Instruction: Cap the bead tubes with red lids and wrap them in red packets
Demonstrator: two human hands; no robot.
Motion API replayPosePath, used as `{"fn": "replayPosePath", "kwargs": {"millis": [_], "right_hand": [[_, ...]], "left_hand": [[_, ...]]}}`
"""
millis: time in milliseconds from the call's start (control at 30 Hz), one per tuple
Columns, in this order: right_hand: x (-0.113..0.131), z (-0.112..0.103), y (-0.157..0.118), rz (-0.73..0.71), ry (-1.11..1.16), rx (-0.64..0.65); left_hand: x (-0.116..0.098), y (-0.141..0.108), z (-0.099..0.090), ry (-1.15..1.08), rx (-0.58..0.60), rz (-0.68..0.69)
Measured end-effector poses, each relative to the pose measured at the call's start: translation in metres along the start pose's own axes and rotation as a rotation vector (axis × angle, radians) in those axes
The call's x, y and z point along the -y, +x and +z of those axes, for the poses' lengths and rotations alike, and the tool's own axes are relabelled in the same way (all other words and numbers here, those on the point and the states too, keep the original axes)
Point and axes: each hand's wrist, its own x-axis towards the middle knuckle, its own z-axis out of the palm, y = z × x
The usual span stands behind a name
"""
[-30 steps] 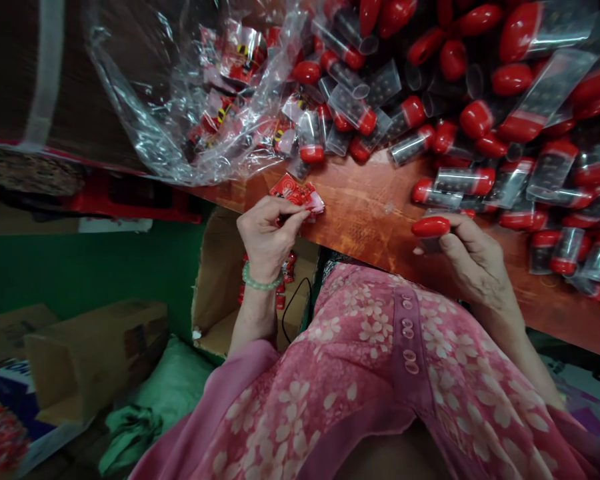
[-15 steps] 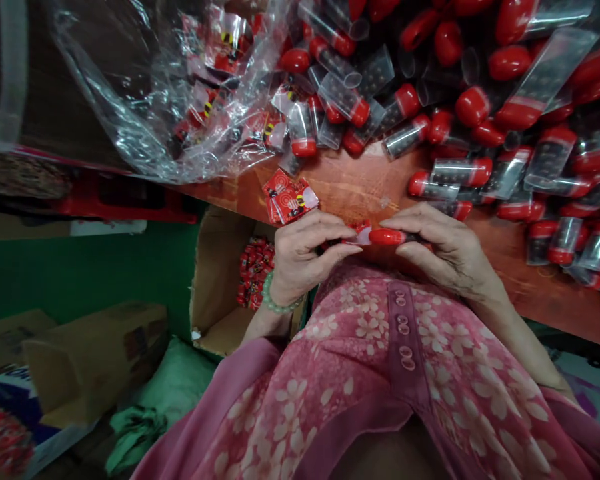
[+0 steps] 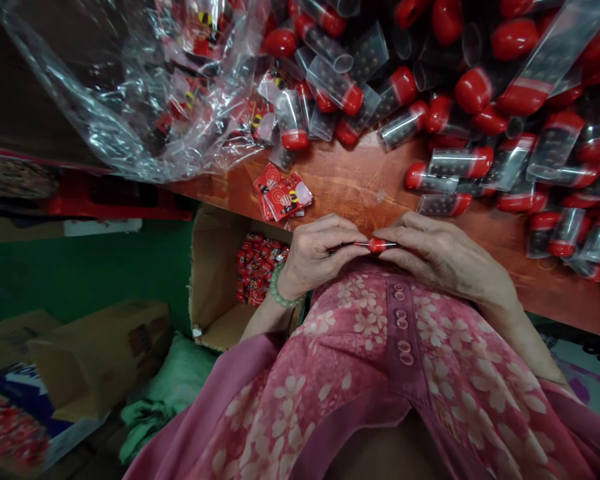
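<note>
In front of the floral top, my two hands meet at the table's near edge. My right hand (image 3: 433, 250) is closed around a small red-capped tube (image 3: 379, 245) with a dark body, its red end pointing left. My left hand (image 3: 325, 253), a green bead bracelet at its wrist, pinches against that red end. Between its fingers shows a thin strip of a red printed wrapper, mostly hidden. Just beyond the left hand lies a small stack of red printed wrappers (image 3: 283, 193) with a bee-like design.
Many clear tubes with red caps and dark beads (image 3: 460, 162) are heaped across the wooden table (image 3: 350, 177). A clear plastic bag (image 3: 180, 150) of printed wrappers lies at upper left. Below the table edge, a cardboard box (image 3: 213, 327) holds red wrapped pieces (image 3: 257, 267).
My hands have come together, the left fingers now reaching the tube's red end. The wrapper, partly visible before, is now mostly covered. The view has shifted slightly.
</note>
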Motion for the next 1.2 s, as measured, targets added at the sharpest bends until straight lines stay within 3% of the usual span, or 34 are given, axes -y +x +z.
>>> {"fn": "replayPosePath", "kwargs": {"millis": [533,1000,1200], "right_hand": [[-0.013,-0.006,0.004,-0.047,0.088,0.106],[-0.021,-0.006,0.005,-0.033,0.25,0.059],[-0.023,-0.003,0.006,0.014,0.403,0.075]], "left_hand": [[0.017,0.0,0.013,-0.269,0.054,-0.143],[0.02,0.004,0.019,-0.322,0.1,-0.282],[0.017,0.009,0.012,-0.367,0.299,-0.352]]}}
